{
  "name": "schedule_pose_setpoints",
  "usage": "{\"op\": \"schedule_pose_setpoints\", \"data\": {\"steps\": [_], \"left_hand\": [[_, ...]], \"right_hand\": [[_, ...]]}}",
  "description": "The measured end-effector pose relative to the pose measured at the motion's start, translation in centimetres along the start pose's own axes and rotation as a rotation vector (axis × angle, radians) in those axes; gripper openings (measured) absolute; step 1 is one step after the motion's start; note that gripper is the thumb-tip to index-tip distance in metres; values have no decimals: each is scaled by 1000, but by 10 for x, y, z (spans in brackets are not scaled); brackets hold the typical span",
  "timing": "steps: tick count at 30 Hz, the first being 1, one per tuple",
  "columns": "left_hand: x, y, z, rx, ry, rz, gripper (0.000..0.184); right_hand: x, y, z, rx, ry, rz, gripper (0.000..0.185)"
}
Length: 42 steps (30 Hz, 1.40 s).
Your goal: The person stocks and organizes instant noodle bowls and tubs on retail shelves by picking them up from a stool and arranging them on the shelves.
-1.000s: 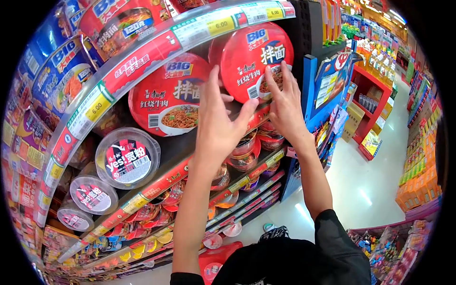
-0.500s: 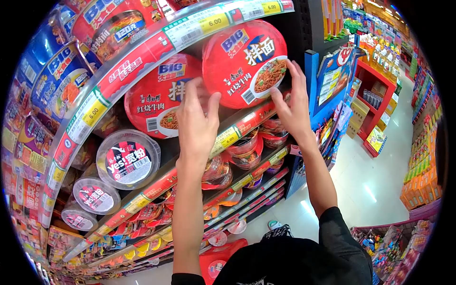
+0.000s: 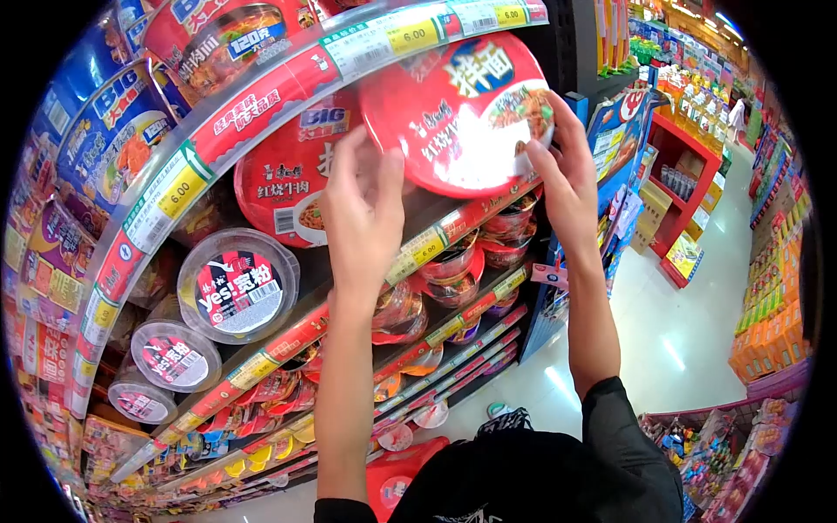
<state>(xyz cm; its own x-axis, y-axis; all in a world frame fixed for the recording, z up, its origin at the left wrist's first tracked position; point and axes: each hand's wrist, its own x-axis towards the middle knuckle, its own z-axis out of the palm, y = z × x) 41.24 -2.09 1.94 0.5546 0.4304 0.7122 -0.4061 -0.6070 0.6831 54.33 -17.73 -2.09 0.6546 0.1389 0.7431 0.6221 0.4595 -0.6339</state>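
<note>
A red instant noodle bowl (image 3: pixel 418 139) is tilted out at the shelf front, its shiny lid facing me with glare across it. My right hand (image 3: pixel 571 179) grips its right edge, thumb on the lid and fingers around the rim. Beside its left edge is my left hand (image 3: pixel 366 213), thumb and fingers apart; whether the thumb touches the rim I cannot tell. Behind the left fingers, a second red noodle bowl (image 3: pixel 270 187) stands on the shelf, partly covered. Clear-lidded tubs with pink and black labels, including a large tub (image 3: pixel 237 288), sit lower left.
A curved price rail (image 3: pixel 253 109) runs above the bowls, and a lower price rail (image 3: pixel 296 336) passes under them. Blue noodle tubs (image 3: pixel 113 131) stand at upper left. Right of the shelf hangs a blue display (image 3: pixel 615 131), beside an aisle floor (image 3: pixel 671 340).
The noodle bowl has tilted and shifted slightly right, its lid now catching glare. My right hand has moved right and up with its edge. My left hand has barely moved.
</note>
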Motion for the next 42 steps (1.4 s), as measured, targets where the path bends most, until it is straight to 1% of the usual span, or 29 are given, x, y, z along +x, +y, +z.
{"op": "schedule_pose_setpoints", "data": {"steps": [2,3,4,6,8,9,10,11,12,14,16,18,19,20,21,24,26,28,30,31,32,34,35,36,38,39,40,41,42], "left_hand": [[-14,1,-5,-15,-30,32,34],[-27,2,-7,-121,-53,-18,32],[-42,13,-10,-48,-49,-83,31],[-79,8,-20,-141,-104,-83,30],[-124,13,-30,-83,-148,-151,32],[-148,19,-38,-81,-212,-259,31],[-178,15,-41,-163,-195,-345,32],[-207,11,-48,-83,-236,-372,32],[-233,6,-50,-161,-212,-425,34],[-276,-4,-58,26,-210,-530,36],[-323,-23,-63,172,-204,-663,37],[-362,-41,-68,229,-164,-771,35],[-372,-41,-75,275,-163,-804,35],[-381,-41,-82,325,-160,-832,34],[-421,-70,-80,239,-47,-790,32],[-484,-101,-92,295,36,-920,32],[-536,-127,-97,507,143,-889,33],[-576,-136,-106,527,227,-1087,32],[-621,-145,-118,488,348,-1127,33],[-643,-150,-128,381,407,-1263,39],[-679,-162,-132,467,400,-1224,48],[-702,-151,-145,426,545,-1419,57],[-734,-159,-142,552,576,-1379,67],[-753,-153,-141,526,643,-1401,70],[-775,-154,-150,473,797,-1407,76],[-803,-162,-145,319,918,-1410,79],[-802,-149,-152,410,877,-1518,75],[-812,-143,-149,386,928,-1582,72],[-819,-143,-155,373,975,-1632,68]], "right_hand": [[-20,-16,-3,-3,49,41,54],[-34,-27,-6,-20,55,73,56],[-49,-27,-11,27,59,44,59],[-87,-30,-22,37,85,91,64],[-137,-28,-38,-36,95,132,71],[-162,-31,-42,-63,96,161,77],[-192,-27,-49,-28,81,191,79],[-219,-21,-57,-31,62,203,80],[-238,-26,-55,-79,68,255,79],[-284,-14,-58,-89,52,401,74],[-317,-3,-52,-115,33,582,60],[-349,23,-57,-83,-77,719,51],[-355,26,-50,-154,-161,766,49],[-361,35,-50,-157,-248,847,51],[-369,49,-50,-104,-313,948,54],[-393,88,-48,4,-560,1203,57],[-416,110,-32,2,-668,1383,53],[-443,129,-3,-128,-933,1381,45],[-480,154,21,41,-1105,1368,43],[-502,166,36,-16,-1223,1341,43],[-522,173,51,-72,-1337,1310,42],[-559,169,84,-150,-1410,1476,40],[-590,182,91,-136,-1471,1504,41],[-600,165,112,-145,-1509,1549,43],[-681,213,100,-237,-1540,1481,44],[-692,211,116,-133,-1598,1506,45],[-702,202,119,-41,-1652,1554,46],[-710,190,132,-185,-1698,1572,47],[-723,187,145,-214,-1757,1535,47]]}}
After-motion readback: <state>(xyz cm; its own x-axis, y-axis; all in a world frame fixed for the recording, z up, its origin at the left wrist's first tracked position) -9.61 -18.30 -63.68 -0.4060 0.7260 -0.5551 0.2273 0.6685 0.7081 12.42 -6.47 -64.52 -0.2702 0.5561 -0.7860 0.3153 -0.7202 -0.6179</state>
